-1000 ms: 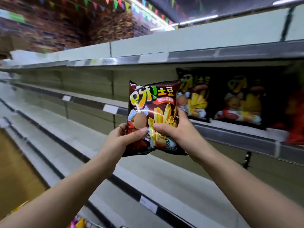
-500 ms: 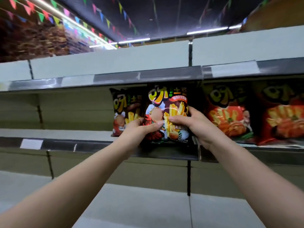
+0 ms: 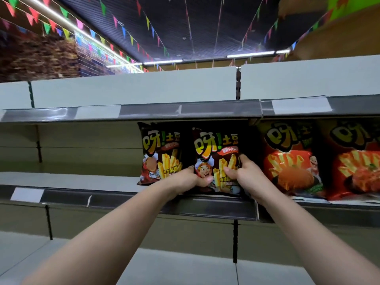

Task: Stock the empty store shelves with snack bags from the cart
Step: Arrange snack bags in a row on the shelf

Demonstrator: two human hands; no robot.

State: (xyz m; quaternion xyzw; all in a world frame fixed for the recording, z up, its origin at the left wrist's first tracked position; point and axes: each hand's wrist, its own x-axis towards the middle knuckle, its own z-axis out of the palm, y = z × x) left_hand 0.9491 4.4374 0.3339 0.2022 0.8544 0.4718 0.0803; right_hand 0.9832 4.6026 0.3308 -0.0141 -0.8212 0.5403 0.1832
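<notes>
A dark brown snack bag (image 3: 216, 149) printed with fries stands upright at the front of the middle shelf (image 3: 67, 179). My left hand (image 3: 189, 178) grips its lower left edge, thumb across the front. My right hand (image 3: 244, 173) pinches its right side, fingers curled round the edge. Just to its left stands a matching brown bag (image 3: 160, 153), partly behind my left hand. Two red snack bags (image 3: 292, 159) stand to the right on the same shelf. The cart is out of sight.
The shelf above (image 3: 185, 110) overhangs the bags with a grey price rail. The lower shelf (image 3: 185, 268) lies beneath my forearms. A slotted upright (image 3: 238, 83) divides the shelf bays. Bunting hangs from the dark ceiling.
Both hands carried the brown bag from mid-air in front of the shelves to the middle shelf, and it now stands beside the other brown bag. The view turned to face the shelf.
</notes>
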